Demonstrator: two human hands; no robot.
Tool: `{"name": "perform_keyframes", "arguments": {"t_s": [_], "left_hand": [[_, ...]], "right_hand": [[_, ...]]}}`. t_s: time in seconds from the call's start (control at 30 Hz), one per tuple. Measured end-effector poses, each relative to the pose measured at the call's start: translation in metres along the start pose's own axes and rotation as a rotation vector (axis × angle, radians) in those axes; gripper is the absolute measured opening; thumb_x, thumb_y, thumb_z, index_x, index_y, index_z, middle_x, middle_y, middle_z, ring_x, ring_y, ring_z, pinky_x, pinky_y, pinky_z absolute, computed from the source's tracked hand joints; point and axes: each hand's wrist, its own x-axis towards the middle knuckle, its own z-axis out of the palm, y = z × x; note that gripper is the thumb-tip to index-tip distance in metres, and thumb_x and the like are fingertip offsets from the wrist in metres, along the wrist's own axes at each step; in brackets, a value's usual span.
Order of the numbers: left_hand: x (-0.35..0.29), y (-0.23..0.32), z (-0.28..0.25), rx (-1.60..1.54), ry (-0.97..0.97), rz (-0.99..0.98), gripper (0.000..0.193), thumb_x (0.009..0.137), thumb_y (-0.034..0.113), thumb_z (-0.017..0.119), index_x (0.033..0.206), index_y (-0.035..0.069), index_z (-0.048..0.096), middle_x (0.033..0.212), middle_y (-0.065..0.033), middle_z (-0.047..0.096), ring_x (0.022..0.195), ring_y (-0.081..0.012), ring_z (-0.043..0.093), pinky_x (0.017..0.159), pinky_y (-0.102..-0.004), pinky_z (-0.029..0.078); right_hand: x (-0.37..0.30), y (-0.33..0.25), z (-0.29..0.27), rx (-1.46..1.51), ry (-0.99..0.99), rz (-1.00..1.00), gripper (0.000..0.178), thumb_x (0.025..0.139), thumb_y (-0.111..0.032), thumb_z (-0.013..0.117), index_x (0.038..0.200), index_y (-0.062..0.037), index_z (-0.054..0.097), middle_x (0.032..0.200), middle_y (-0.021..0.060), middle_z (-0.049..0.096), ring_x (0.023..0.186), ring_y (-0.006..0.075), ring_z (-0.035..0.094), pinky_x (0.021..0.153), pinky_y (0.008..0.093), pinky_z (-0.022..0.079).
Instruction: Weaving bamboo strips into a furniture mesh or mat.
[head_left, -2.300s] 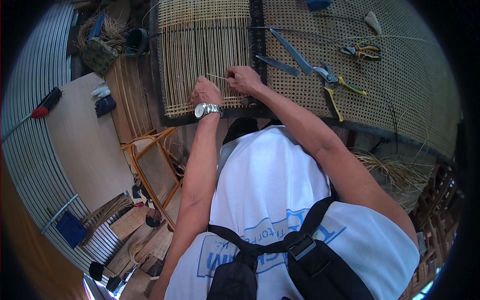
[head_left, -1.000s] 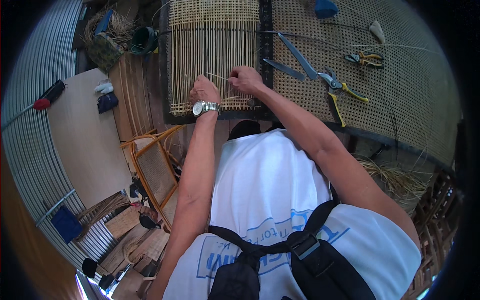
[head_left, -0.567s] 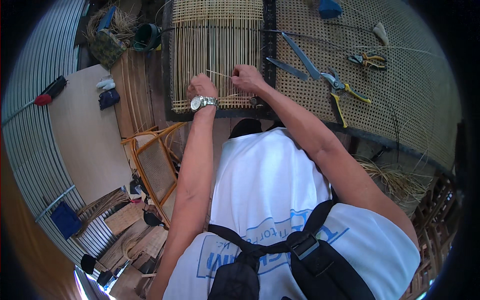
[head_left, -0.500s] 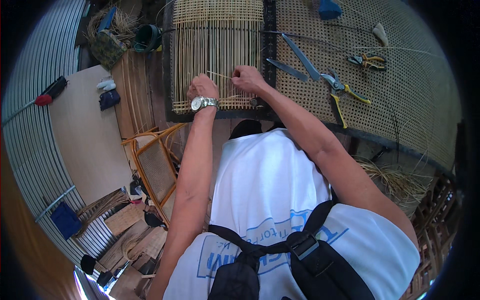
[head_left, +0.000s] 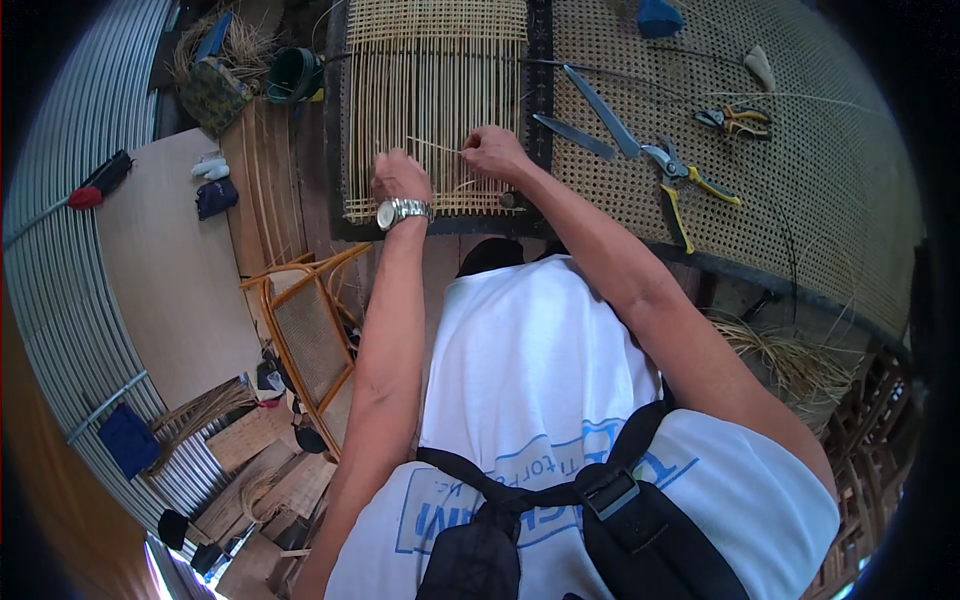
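Observation:
A woven cane panel (head_left: 440,85) lies in a dark-edged frame on the table, its long strands running away from me. My right hand (head_left: 497,154) pinches a pale cane strip (head_left: 432,144) over the strands, and the strip's free end points left toward my other hand. My left hand (head_left: 402,178), with a metal wristwatch (head_left: 392,212) on its wrist, is over the near left strands. Its fingers are blurred, so their grip is unclear. Close to the panel's near right corner sits a small dark round piece (head_left: 509,201).
On the cane webbing (head_left: 830,170) to the right lie yellow-handled pruning shears (head_left: 668,165), a blade (head_left: 575,137), pliers (head_left: 735,122) and a blue object (head_left: 660,18). A cane-seated chair (head_left: 310,330) stands at lower left. A green bucket (head_left: 292,76) is beyond the panel's left edge.
My left hand has shifted slightly left and its fingers have moved. My right hand has edged a little left and up, still pinching the cane strip, which now tilts more.

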Motion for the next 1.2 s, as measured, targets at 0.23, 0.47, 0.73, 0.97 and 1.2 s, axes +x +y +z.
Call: {"name": "perform_keyframes", "arguments": {"t_s": [0.23, 0.47, 0.73, 0.97, 1.2], "left_hand": [[0.005, 0.009, -0.007, 0.117, -0.138, 0.013, 0.013, 0.085, 0.015, 0.063, 0.088, 0.003, 0.067, 0.092, -0.0199, 0.068, 0.083, -0.0384, 0.069, 0.069, -0.0472, 0.057], [0.008, 0.005, -0.019, -0.031, -0.124, 0.041, 0.025, 0.085, 0.018, 0.061, 0.107, 0.006, 0.061, 0.089, -0.0210, 0.069, 0.084, -0.0388, 0.069, 0.075, -0.0480, 0.054], [0.048, -0.020, -0.023, -0.173, -0.479, 0.038, 0.045, 0.079, 0.031, 0.060, 0.123, 0.019, 0.064, 0.091, -0.0146, 0.071, 0.089, -0.0333, 0.069, 0.084, -0.0433, 0.054], [0.062, -0.034, -0.008, -0.298, -0.577, -0.070, 0.019, 0.090, 0.025, 0.059, 0.100, 0.011, 0.069, 0.080, -0.0132, 0.071, 0.077, -0.0273, 0.071, 0.074, -0.0402, 0.055], [0.028, -0.023, -0.039, 0.016, -0.373, 0.026, 0.021, 0.091, 0.027, 0.056, 0.096, 0.009, 0.065, 0.094, -0.0217, 0.069, 0.089, -0.0413, 0.067, 0.076, -0.0496, 0.054]], "right_hand": [[0.004, 0.002, 0.002, -0.077, 0.004, -0.025, 0.025, 0.076, -0.020, 0.062, 0.094, -0.0080, 0.074, 0.097, 0.0163, 0.071, 0.092, 0.0328, 0.068, 0.083, 0.0407, 0.054], [0.013, -0.005, 0.011, -0.075, 0.103, -0.029, 0.024, 0.080, -0.023, 0.067, 0.093, -0.0036, 0.072, 0.090, 0.0138, 0.072, 0.082, 0.0274, 0.069, 0.078, 0.0373, 0.055], [0.012, 0.005, 0.012, -0.056, 0.085, -0.125, 0.023, 0.082, -0.023, 0.065, 0.095, -0.0053, 0.073, 0.092, 0.0166, 0.071, 0.088, 0.0310, 0.068, 0.082, 0.0399, 0.054], [-0.004, -0.008, 0.002, 0.006, 0.044, -0.009, 0.040, 0.084, -0.040, 0.069, 0.087, -0.0007, 0.071, 0.082, 0.0155, 0.070, 0.080, 0.0274, 0.068, 0.077, 0.0377, 0.053], [-0.021, -0.029, -0.006, -0.280, -0.087, 0.033, 0.050, 0.090, -0.050, 0.062, 0.094, -0.0012, 0.072, 0.093, 0.0199, 0.071, 0.092, 0.0361, 0.069, 0.081, 0.0452, 0.054]]}}
